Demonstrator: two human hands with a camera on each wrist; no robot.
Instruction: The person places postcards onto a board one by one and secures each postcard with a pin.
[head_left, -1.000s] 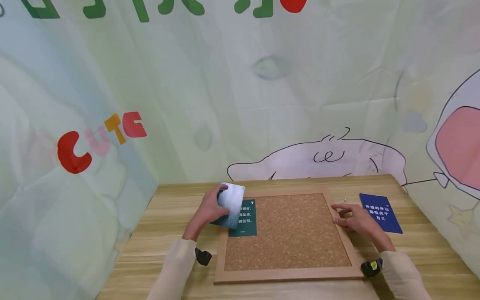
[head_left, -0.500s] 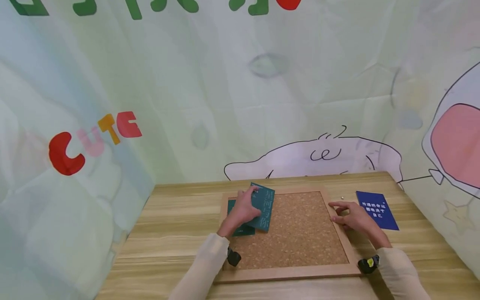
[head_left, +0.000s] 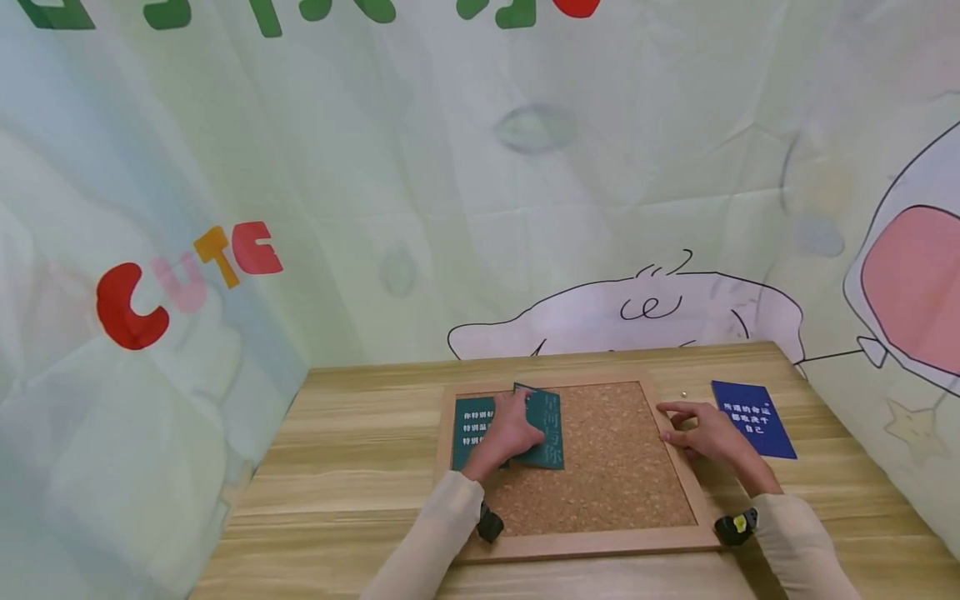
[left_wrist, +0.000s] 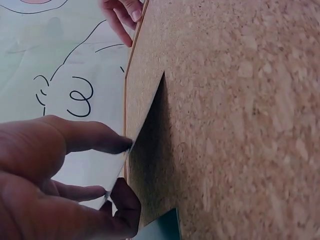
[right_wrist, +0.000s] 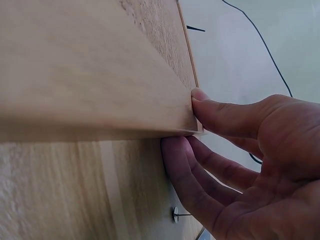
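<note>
dark green card point(head_left: 546, 427), white characters on its face, lay tilted on the cork board point(head_left: 615, 467) near the board's far left corner, partly overlapping a second green card point(head_left: 471, 427) that lay flat just to its left, also on the cork. left hand point(head_left: 508, 432) rested on top of the tilted card; in the left wrist view the thumb and fingers point(left_wrist: 95, 137) pinched that card's edge point(left_wrist: 145, 130), which stood raised off the cork. cork board was square, with a light wooden frame point(head_left: 592, 543), and lay flat on the desk point(head_left: 352, 467). right hand point(head_left: 701, 433) sat at the board's right frame rail, fingers point(right_wrist: 220, 117) fairly straight and touching the outer edge of the frame, nothing gripped. a small pin point(right_wrist: 177, 215) lay on the desk just beside that hand. blue card point(head_left: 752, 419) with white characters lay flat on the desk, to the right of the right hand and apart from the board. both forearms wore pale sleeves point(head_left: 420, 550). printed fabric backdrop point(head_left: 187, 267) with cartoon outlines and coloured letters hung behind the desk.
</note>
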